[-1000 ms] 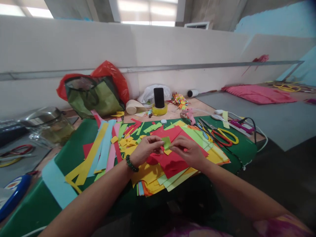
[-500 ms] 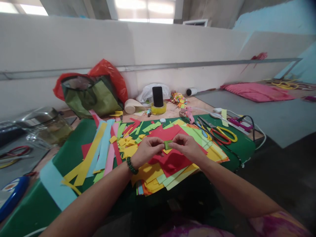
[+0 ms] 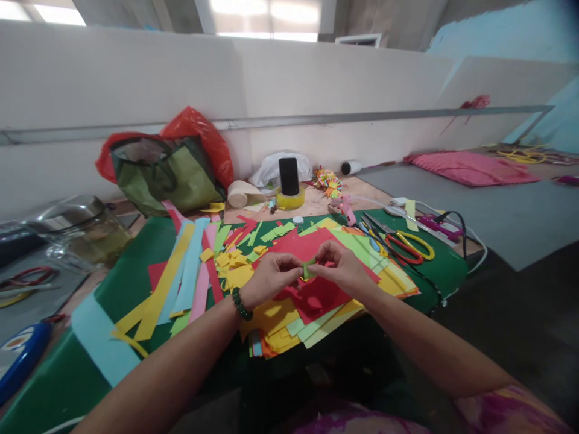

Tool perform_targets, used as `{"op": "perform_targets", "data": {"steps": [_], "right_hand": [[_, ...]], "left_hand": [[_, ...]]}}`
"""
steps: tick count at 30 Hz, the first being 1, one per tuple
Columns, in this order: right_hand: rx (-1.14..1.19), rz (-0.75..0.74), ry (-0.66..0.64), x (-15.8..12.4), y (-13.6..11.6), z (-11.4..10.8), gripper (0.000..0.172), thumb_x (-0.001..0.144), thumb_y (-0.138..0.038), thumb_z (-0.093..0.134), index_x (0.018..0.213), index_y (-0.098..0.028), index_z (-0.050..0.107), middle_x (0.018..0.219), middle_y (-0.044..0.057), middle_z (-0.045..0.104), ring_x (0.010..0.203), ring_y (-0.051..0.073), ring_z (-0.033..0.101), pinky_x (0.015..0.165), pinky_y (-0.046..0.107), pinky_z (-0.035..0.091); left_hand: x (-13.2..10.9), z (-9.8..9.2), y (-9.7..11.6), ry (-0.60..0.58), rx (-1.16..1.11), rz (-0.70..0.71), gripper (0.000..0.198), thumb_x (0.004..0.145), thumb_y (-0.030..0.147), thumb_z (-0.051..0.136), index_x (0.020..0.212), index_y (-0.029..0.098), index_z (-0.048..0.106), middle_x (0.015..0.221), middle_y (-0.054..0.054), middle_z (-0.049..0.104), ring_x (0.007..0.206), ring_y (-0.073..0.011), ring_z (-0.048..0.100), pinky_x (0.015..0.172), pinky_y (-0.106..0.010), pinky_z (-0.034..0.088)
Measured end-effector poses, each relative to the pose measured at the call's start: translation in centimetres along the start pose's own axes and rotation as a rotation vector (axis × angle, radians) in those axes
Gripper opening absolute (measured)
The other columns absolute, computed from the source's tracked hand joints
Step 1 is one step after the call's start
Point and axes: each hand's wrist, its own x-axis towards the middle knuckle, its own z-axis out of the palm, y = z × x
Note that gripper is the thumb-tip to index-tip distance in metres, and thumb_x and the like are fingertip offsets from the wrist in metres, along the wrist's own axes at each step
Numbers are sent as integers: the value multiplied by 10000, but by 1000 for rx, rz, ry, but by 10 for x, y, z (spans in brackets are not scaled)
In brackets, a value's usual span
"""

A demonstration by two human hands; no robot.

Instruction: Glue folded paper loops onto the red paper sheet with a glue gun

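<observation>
Between my two hands is a small green paper piece (image 3: pixel 308 269), pinched at both sides above a red paper sheet (image 3: pixel 319 301). My left hand (image 3: pixel 277 274), with a dark green bead bracelet at the wrist, is closed on its left edge with thumb and forefinger. From the other side my right hand (image 3: pixel 340 268) grips its right edge. Fingers partly cover the piece, so any folds in it are hard to make out. Small folded yellow paper pieces (image 3: pixel 233 259) lie left of my left hand. Yellow sheets (image 3: pixel 275 319) stick out under the red one.
Long paper strips (image 3: pixel 167 283) spread over the green cloth (image 3: pixel 122 283) at left. Scissors (image 3: pixel 407 247) and a pink glue gun (image 3: pixel 346 211) lie to the right. A phone (image 3: pixel 288 175) stands on a tape roll (image 3: pixel 290 199) at the back. Left are a glass jar (image 3: pixel 85 235) and green bag (image 3: pixel 181 175).
My fingers have shifted slightly on the green paper piece, which now looks narrower between them. Both hands otherwise stay in nearly the same place.
</observation>
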Motion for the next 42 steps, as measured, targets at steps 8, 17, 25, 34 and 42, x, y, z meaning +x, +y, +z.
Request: {"op": "perform_targets", "data": {"steps": [8, 17, 25, 34, 42], "right_hand": [[15, 8, -36, -3, -2, 1, 301, 683, -388, 725, 737, -225, 478, 679, -20, 591, 630, 142, 576, 576, 284, 472], [-21, -74, -43, -9, -3, 15, 218, 712, -334, 648, 757, -229, 462, 728, -26, 557, 648, 124, 553, 596, 271, 478], [-6, -94, 2, -7, -6, 15, 191, 688, -278, 621, 783, -233, 461, 730, -31, 546, 652, 127, 539, 609, 276, 459], [61, -176, 115, -13, -3, 24, 293, 759, -331, 626, 995, -227, 487, 834, 26, 631, 757, 163, 617, 663, 303, 506], [-353, -261, -83, -5, -20, -12, 108, 831, -293, 556, 824, -200, 611, 762, 33, 659, 668, 149, 601, 590, 263, 475]], "left_hand": [[-2, 0, 3, -28, 42, 28, 132, 702, 258, 681, 761, 152, 630, 689, -10, 641, 614, -133, 617, 577, -229, 486], [-1, -1, 4, 12, 203, 81, 126, 727, 283, 620, 701, 162, 596, 687, -9, 601, 647, -135, 533, 597, -231, 416], [-2, 0, 6, 4, 105, 67, 283, 700, 327, 690, 908, 180, 565, 862, -18, 598, 730, -147, 552, 645, -257, 456], [1, -22, 15, 29, 64, 27, 93, 631, 231, 575, 697, 176, 538, 635, 30, 524, 594, -109, 462, 561, -217, 392], [8, -125, 23, 338, 640, -39, 106, 588, 254, 430, 546, 180, 494, 592, -4, 521, 661, -163, 500, 619, -261, 409]]}}
